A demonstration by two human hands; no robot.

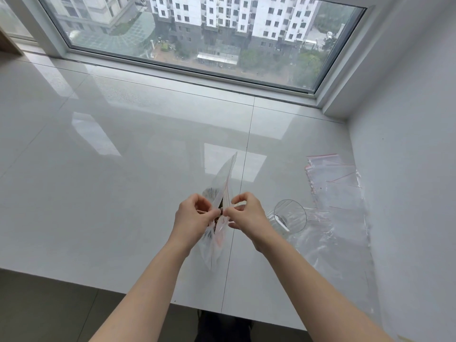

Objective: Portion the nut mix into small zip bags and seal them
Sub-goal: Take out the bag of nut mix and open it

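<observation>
Evidently to open its mouth, left hand (195, 215) and right hand (246, 213) each pinch the clear red-striped zip bag (225, 183) near the sill's front edge.

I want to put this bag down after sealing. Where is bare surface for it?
Bare tile lies left of the left hand, and ahead of the zip bag toward the window. The right is crowded: a clear cup beside the right hand, then empty bags along the wall.
</observation>
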